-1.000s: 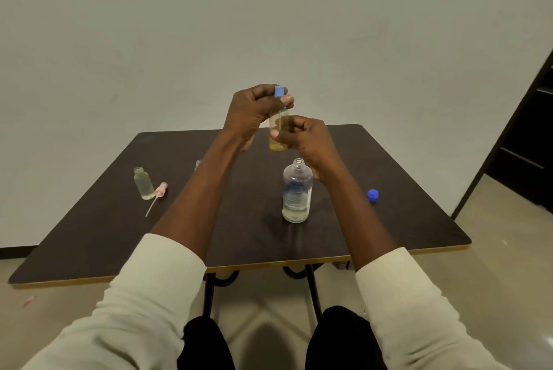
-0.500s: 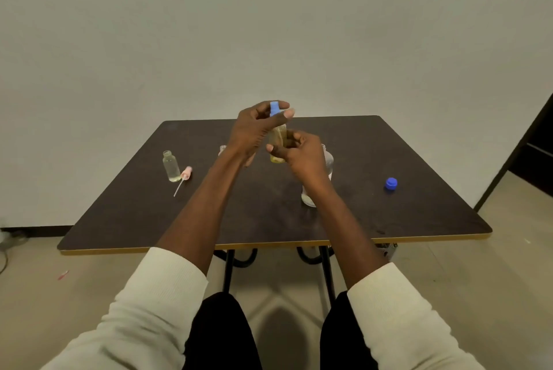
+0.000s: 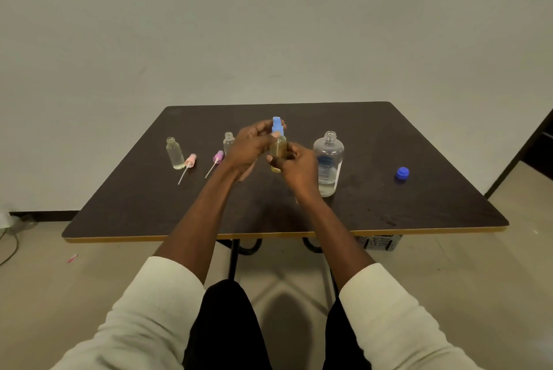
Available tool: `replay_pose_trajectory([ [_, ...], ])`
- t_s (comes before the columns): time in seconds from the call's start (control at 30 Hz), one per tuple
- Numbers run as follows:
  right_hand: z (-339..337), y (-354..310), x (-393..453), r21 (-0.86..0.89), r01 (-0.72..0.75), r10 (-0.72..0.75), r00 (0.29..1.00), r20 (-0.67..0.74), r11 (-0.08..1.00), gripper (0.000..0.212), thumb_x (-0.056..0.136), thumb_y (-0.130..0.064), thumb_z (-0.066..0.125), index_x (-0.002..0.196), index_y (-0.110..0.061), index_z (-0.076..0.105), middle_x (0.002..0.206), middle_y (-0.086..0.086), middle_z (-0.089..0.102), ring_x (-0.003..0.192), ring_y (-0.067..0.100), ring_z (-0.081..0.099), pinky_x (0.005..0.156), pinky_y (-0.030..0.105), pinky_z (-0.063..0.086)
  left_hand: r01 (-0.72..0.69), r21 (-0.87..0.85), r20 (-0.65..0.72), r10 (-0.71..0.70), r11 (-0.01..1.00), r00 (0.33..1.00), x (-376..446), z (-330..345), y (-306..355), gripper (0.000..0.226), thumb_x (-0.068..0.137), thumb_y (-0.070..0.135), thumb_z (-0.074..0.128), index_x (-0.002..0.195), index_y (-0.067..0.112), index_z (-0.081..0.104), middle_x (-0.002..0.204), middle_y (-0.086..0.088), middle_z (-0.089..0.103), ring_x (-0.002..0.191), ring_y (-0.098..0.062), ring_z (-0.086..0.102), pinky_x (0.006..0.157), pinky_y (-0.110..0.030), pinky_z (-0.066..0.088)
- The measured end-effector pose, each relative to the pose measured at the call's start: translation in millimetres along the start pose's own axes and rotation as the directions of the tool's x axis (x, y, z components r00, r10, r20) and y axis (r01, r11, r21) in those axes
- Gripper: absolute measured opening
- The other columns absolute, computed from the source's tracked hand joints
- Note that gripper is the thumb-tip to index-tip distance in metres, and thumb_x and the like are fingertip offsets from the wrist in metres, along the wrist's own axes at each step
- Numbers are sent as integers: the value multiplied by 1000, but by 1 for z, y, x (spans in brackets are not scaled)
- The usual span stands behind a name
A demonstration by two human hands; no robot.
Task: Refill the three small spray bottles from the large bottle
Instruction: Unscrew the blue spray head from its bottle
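Your right hand (image 3: 299, 170) grips the small bottle (image 3: 278, 150); your left hand (image 3: 250, 149) pinches its blue sprayer (image 3: 277, 125), half hiding the bottle.

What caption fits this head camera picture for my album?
Both hands, left hand and right hand, hold a small bottle with a blue spray top.

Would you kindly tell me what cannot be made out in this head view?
- Middle small bottle: its lower part sits behind the left hand, so its fill is hidden.
- Held bottle: the grip of the right hand covers its base; whether the blue spray top is screwed tight is unclear.
- Large bottle: label print too small.
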State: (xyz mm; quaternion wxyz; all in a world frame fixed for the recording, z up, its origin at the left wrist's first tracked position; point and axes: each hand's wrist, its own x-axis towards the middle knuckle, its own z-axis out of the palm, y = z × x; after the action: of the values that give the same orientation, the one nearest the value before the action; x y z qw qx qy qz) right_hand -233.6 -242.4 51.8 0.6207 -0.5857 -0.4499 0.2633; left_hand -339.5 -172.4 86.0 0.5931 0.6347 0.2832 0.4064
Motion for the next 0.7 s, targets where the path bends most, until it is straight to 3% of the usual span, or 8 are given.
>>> replay_pose_trajectory([
  [0.13, 5, 13, -2, -24, -35, 35, 999, -7, 999, 16, 76, -18, 80, 83, -26, 67, 84, -1, 73, 83, 17, 70, 79, 48, 58, -44, 74, -210, 59, 996, 976, -1, 3, -11, 38, 83, 6, 78, 119, 3, 66, 103, -8, 75, 91, -11, 73, 81, -22, 56],
  [0.27, 10, 25, -1, -62, -43, 44, 999, 5, 997, 14, 79, -22, 78, 84, -31, 68, 83, -5, 73, 82, 14, 70, 78, 48, 58, -14, 93, -189, 31, 996, 981, -1, 3, -22, 38, 86, 14, 76, 122, 7, 67, 109, -9, 73, 100, -17, 70, 90, -30, 57],
  [0.4, 12, 31, 1, -93, -55, 54, 998, -11, 994, 14, 79, -21, 77, 84, -30, 68, 82, -5, 73, 81, 13, 69, 78, 49, 57, -47, 29, -216, 52, 998, 975, 0, 3, -33, 39, 90, 6, 71, 127, 2, 62, 113, -12, 73, 105, -19, 71, 92, -30, 57],
  [0.6, 17, 52, -11, -204, -51, 37, 997, -70, 978, 15, 78, -28, 76, 89, -26, 65, 80, -11, 69, 76, 7, 65, 73, 40, 56, -179, -52, -587, 115, 983, 802, 26, -3, -18, 25, 81, 15, 82, 95, 11, 62, 83, -5, 73, 72, -14, 69, 74, -31, 59],
  [0.7, 17, 57, -14, -231, -36, 7, 992, -127, 972, 15, 80, -29, 74, 90, -26, 62, 82, -12, 66, 76, 6, 62, 72, 34, 54, -110, 131, -652, 169, 985, 739, 40, -9, -24, 25, 82, 30, 81, 87, 14, 62, 74, -1, 67, 62, -9, 59, 61, -22, 51],
])
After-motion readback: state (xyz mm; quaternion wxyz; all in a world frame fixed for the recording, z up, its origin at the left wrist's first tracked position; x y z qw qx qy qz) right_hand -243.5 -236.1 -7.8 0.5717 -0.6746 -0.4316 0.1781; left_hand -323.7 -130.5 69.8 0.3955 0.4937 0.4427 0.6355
